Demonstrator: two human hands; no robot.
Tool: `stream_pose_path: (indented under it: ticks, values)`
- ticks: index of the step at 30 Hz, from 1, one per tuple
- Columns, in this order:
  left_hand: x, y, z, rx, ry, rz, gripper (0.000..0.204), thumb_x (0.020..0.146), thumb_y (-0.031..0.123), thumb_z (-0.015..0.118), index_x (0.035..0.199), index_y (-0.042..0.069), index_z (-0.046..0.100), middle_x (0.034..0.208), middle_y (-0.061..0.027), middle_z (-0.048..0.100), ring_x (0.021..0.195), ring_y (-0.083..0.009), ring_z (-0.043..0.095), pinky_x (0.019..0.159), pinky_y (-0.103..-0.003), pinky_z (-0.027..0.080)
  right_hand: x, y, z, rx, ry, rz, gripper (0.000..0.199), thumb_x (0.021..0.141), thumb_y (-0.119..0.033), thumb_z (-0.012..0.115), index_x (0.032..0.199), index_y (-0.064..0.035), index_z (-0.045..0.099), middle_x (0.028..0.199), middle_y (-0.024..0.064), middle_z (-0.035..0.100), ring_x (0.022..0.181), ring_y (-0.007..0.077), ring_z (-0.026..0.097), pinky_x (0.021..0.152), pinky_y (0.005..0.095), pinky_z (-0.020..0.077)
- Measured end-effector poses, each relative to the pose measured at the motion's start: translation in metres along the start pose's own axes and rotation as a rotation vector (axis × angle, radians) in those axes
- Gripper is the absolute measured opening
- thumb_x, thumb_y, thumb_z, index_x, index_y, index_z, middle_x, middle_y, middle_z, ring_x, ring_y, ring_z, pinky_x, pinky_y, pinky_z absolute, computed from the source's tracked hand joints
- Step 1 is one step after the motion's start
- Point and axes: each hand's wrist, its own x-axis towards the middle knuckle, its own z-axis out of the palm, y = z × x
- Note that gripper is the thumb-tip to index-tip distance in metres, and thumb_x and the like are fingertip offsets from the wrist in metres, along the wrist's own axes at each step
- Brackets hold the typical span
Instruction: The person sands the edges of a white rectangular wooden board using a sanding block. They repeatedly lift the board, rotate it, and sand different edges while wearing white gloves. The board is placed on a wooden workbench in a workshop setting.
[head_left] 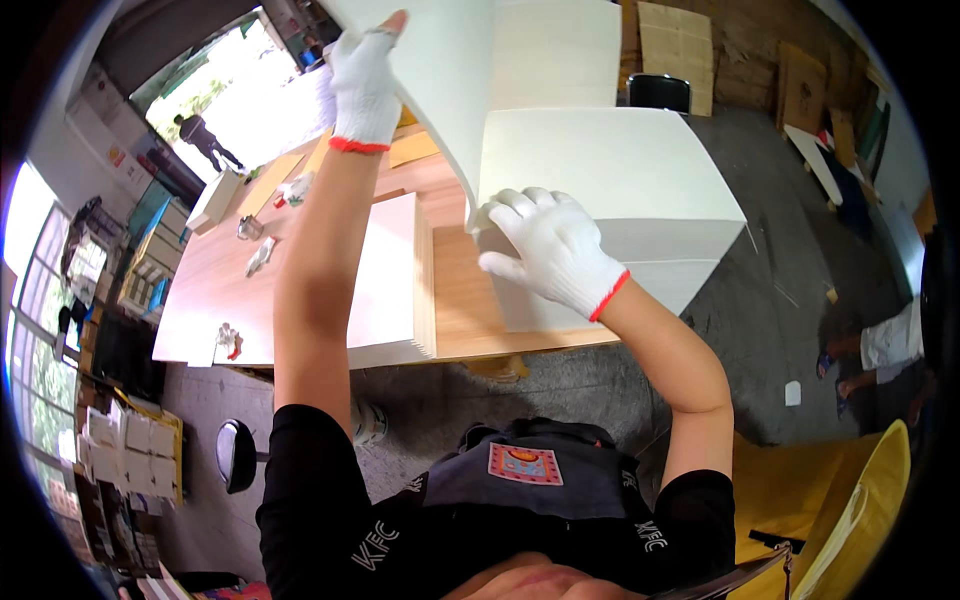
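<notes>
A large white sheet (445, 75) is raised off the tall white stack (600, 165) and bows down to the stack's near left corner. My left hand (365, 88), in a white knit glove with red cuff, is stretched far forward and closed on the sheet's left edge; a bare thumb tip shows. My right hand (548, 240), gloved alike, is at the near left corner of the tall stack. Its fingers curl at the sheet's lower corner with the thumb lower down; the exact contact is partly hidden. A lower stack of white sheets (385, 275) lies beneath my left forearm.
The wooden table (460, 290) carries a glass jar (250, 228), a crumpled glove (260, 256) and small items. Another white stack (555, 55) and a black chair (660, 93) stand beyond. A yellow bag (820, 500) is near right. People are at far left and right.
</notes>
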Motion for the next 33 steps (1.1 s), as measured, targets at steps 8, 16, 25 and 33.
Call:
stream_pose_path:
  ticks: [8, 16, 25, 33]
  values:
    - [-0.033, -0.034, -0.128, -0.339, 0.304, -0.034, 0.043, 0.101, 0.015, 0.048, 0.140, -0.003, 0.049, 0.128, -0.0154, 0.062, 0.112, -0.0277, 0.064, 0.093, -0.040, 0.055, 0.001, -0.022, 0.009, -0.246, -0.003, 0.013, 0.060, 0.081, -0.043, 0.076, 0.133, -0.0195, 0.056, 0.131, 0.0052, 0.057, 0.120, 0.0259, 0.056, 0.099, 0.0428, 0.0459]
    - [-0.062, -0.067, -0.163, -0.671, 0.658, -0.189, 0.042, 0.097, 0.020, 0.060, 0.135, 0.005, 0.053, 0.130, -0.0103, 0.060, 0.118, -0.0290, 0.059, 0.100, -0.045, 0.050, -0.003, -0.018, 0.012, -0.285, -0.021, -0.002, 0.072, 0.077, -0.041, 0.079, 0.141, -0.0223, 0.053, 0.135, 0.0062, 0.055, 0.122, 0.0271, 0.054, 0.102, 0.0468, 0.0433]
    - [-0.123, -0.039, -0.145, -0.902, 0.566, -0.104, 0.038, 0.101, 0.020, 0.059, 0.135, 0.008, 0.049, 0.125, -0.0082, 0.057, 0.112, -0.0230, 0.057, 0.095, -0.039, 0.051, 0.071, -0.083, 0.009, -0.093, 0.308, -0.166, 0.071, 0.085, -0.034, 0.077, 0.150, -0.0226, 0.050, 0.138, 0.0133, 0.058, 0.117, 0.0312, 0.060, 0.096, 0.0401, 0.0507]
    - [-0.132, 0.000, -0.181, -0.348, 0.315, -0.146, 0.045, 0.097, 0.021, 0.070, 0.135, 0.005, 0.052, 0.115, -0.0084, 0.059, 0.107, -0.0218, 0.059, 0.093, -0.037, 0.052, 0.120, -0.109, 0.083, 0.498, 0.501, -0.084, 0.053, 0.092, -0.010, 0.067, 0.144, -0.0206, 0.058, 0.112, 0.0138, 0.071, 0.104, 0.0227, 0.069, 0.092, 0.0337, 0.0541]
